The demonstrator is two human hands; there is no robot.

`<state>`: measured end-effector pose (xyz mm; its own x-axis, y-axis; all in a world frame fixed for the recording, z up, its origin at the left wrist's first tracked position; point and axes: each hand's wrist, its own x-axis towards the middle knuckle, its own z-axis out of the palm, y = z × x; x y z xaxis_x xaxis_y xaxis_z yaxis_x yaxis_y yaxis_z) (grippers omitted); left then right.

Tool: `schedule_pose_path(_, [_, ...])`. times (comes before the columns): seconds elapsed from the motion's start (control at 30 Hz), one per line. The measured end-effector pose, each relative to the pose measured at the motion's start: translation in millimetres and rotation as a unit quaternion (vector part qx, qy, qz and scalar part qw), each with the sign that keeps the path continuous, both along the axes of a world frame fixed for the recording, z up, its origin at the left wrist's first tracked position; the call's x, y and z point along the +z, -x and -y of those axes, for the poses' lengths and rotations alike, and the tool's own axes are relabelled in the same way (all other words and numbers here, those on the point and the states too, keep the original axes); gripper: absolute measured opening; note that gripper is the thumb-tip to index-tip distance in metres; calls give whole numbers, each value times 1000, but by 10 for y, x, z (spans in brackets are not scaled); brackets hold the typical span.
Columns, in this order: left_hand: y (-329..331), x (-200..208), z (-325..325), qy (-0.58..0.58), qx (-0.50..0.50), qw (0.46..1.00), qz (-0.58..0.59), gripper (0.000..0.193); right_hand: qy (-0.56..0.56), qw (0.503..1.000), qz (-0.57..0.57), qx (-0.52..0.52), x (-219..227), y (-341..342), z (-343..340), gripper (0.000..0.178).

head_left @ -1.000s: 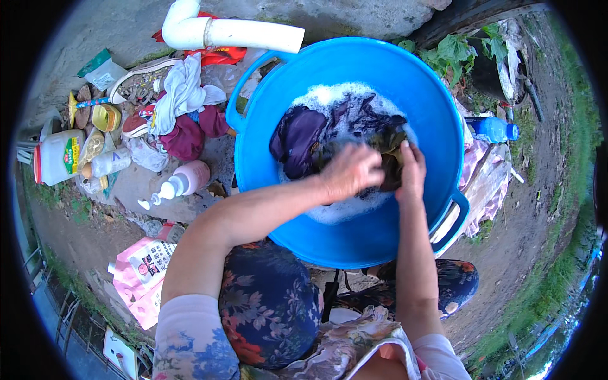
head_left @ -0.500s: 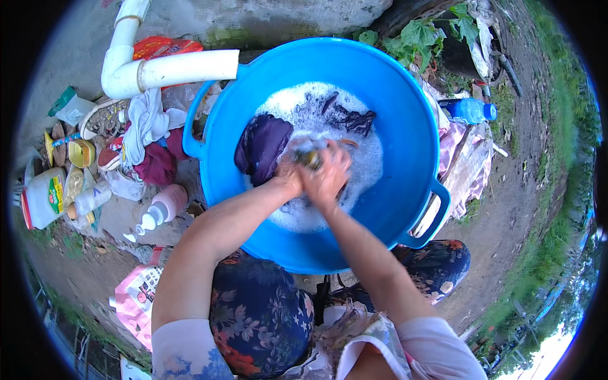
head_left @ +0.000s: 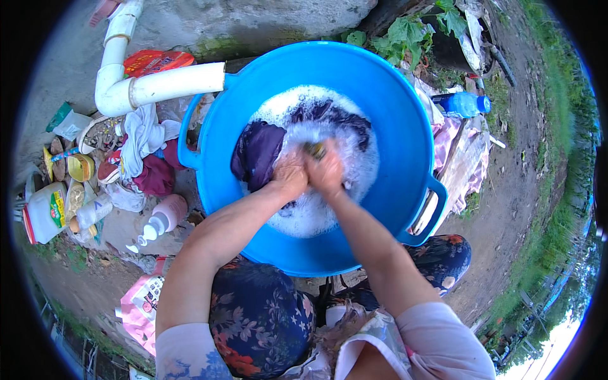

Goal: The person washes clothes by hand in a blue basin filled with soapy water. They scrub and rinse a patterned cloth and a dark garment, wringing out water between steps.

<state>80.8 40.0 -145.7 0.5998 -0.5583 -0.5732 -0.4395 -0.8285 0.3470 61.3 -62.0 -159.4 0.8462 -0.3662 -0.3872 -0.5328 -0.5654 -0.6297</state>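
Note:
A big blue tub [head_left: 399, 145] of sudsy water [head_left: 304, 218] stands before my knees. Deep in it, my left hand [head_left: 291, 173] and my right hand [head_left: 325, 170] press together, fingers curled and partly blurred. A small olive-green and dark thing [head_left: 315, 150] shows between them at my right fingers; its kind is unclear. What my left fingers grip is hidden. Just left of my hands, a dark purple garment [head_left: 256, 152] bulges out of the water. More dark wet cloth [head_left: 348, 123] floats in the foam beyond them.
A white drain pipe [head_left: 171, 85] reaches over the tub's far-left rim. On the left lie a pink pump bottle [head_left: 166, 214], a white jug [head_left: 45, 212], maroon cloth [head_left: 155, 172] and a shoe [head_left: 98, 135]. A blue bottle [head_left: 462, 104] lies on the right, beside pink cloth [head_left: 476, 158].
My hands stay together over the suds, and the right one is more blurred. The dark cloth beyond them has spread wider in the foam. The whole view has shifted slightly.

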Motion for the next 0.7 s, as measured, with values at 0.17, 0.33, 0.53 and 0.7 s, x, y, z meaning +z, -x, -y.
schedule_pose_path(0.17, [-4, 100, -1, 89, 112, 986, -84, 101, -31, 987, 145, -58, -124, -342, 664, 40])
schedule_pose_path(0.33, [119, -346, -117, 17, 141, 984, -110, 86, 112, 989, 82, 54, 318, 505, -194, 36])
schedule_pose_path(0.53, [-24, -130, -5, 314, 163, 931, 95, 54, -31, 990, 100, -90, -137, -422, 402, 38])
schedule_pose_path(0.7, [-121, 113, 41, 407, 324, 851, 70, 23, -341, 917, 162, -126, 683, -420, 590, 32])
